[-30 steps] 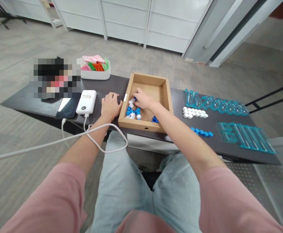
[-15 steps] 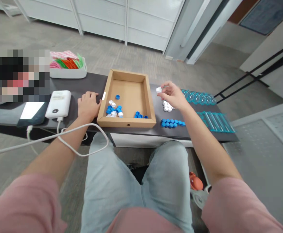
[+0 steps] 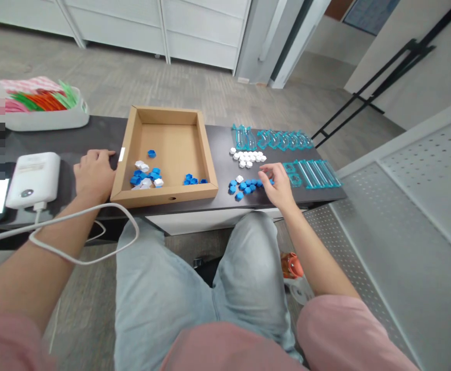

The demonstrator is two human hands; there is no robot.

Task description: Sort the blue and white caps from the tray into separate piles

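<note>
A shallow cardboard tray (image 3: 205, 154) on the dark table holds loose blue and white hexagon pieces (image 3: 147, 176). To its right lies a cluster of white hexagon pieces (image 3: 248, 156), and below it a cluster of blue hexagon pieces (image 3: 244, 186) with one white piece among them. My right hand (image 3: 277, 184) rests at the right end of the blue cluster, fingers curled loosely, touching the pieces. My left hand (image 3: 93, 172) lies flat on the table against the tray's left wall.
Clear teal plastic holders (image 3: 277, 139) and teal tubes (image 3: 314, 172) lie at the table's right end. A white power bank (image 3: 34, 179) with a cable (image 3: 78, 216) sits at left, a white bin of coloured strips (image 3: 42, 105) behind it.
My right hand carried a white piece out of the tray to the right, then came down to the blue cluster. The view swung right. My left hand stayed put.
</note>
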